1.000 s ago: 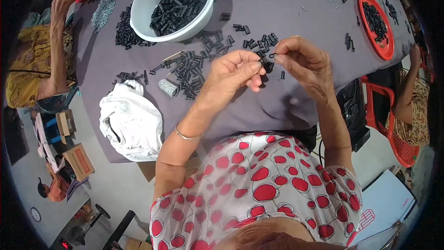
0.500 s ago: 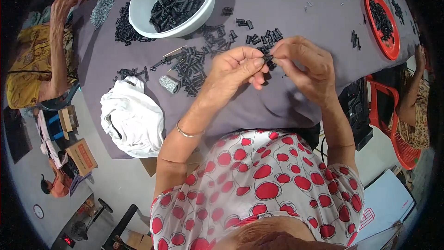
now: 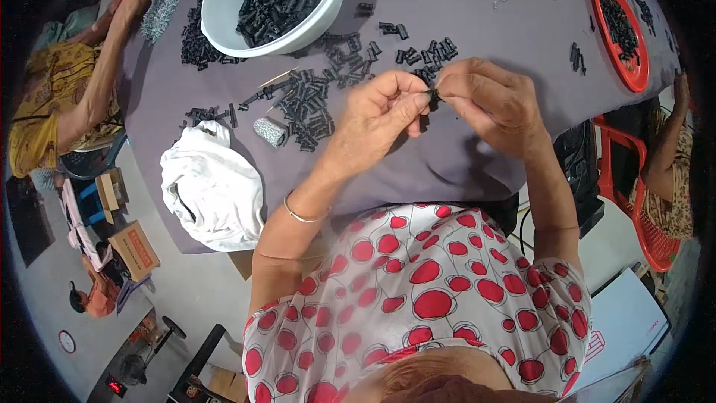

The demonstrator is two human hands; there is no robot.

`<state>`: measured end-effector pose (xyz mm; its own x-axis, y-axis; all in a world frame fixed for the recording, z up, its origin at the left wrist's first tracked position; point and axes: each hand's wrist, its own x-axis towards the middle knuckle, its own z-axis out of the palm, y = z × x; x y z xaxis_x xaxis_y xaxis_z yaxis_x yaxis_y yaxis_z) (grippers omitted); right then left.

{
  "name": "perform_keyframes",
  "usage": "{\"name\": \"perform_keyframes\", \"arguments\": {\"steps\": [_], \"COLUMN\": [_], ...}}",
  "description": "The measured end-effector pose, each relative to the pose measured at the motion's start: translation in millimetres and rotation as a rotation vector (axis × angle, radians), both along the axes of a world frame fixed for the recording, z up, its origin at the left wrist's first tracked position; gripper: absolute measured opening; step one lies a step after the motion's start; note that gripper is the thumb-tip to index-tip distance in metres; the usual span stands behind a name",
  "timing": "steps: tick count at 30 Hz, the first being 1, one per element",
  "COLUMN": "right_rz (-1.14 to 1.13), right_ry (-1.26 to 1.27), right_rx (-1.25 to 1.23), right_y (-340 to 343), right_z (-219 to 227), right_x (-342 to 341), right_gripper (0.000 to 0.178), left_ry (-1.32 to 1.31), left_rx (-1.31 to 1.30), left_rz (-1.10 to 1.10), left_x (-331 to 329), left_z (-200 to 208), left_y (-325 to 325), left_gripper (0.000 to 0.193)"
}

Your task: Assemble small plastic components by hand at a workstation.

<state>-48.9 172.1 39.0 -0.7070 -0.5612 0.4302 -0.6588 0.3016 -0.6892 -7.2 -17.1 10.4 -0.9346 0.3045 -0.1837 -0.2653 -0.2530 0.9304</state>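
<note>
Over the grey-covered table, my left hand (image 3: 386,110) pinches a small black plastic part (image 3: 432,95) between thumb and fingers. My right hand (image 3: 492,101) meets it from the other side, its fingertips pinched at the part's edge; whether they hold a separate piece is too small to see. Just beyond my fingers lie several loose black parts (image 3: 436,52). Left of my left hand spreads a pile of black plastic parts (image 3: 309,104), with a small grey speckled bundle (image 3: 269,132) beside it.
A white basin (image 3: 216,22) of black parts stands far left, a red tray (image 3: 635,78) of them far right. Silvery small pieces (image 3: 160,11) lie in a heap near another person's arm (image 3: 101,89). A white cloth (image 3: 212,194) rests at the near left edge. Someone else sits at the right.
Both my hands stay together at the small part, with the right fingers shifting slightly. At the left, the other person's arm has reached farther over the table.
</note>
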Motion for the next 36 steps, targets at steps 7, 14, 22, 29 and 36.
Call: {"name": "perform_keyframes", "arguments": {"steps": [7, 14, 22, 29, 36], "right_rz": [0.027, -0.046, -0.212, -0.280, -0.286], "right_ry": [-0.014, 0.002, 0.116, 0.302, 0.341], "right_rx": [-0.012, -0.019, 0.019, 0.042, 0.017], "right_y": [-2, -11, -24, -36, -38], "right_z": [-5, -15, -8, -17, -22], "right_x": [-1, 1, 20, 24, 26], "right_gripper": [0.016, 0.014, 0.041, 0.052, 0.053], "left_ry": [-0.035, -0.065, -0.160, -0.225, -0.253], "left_rx": [0.019, -0.031, 0.210, 0.300, 0.376], "left_rz": [-0.032, 0.007, 0.032, 0.042, 0.038], "left_x": [-3, -5, -5, -6, -5], "left_z": [0, 5, -4, 1, 2], "left_y": [-4, -7, -8, -10, -11], "left_gripper": [0.015, 0.016, 0.019, 0.019, 0.018]}}
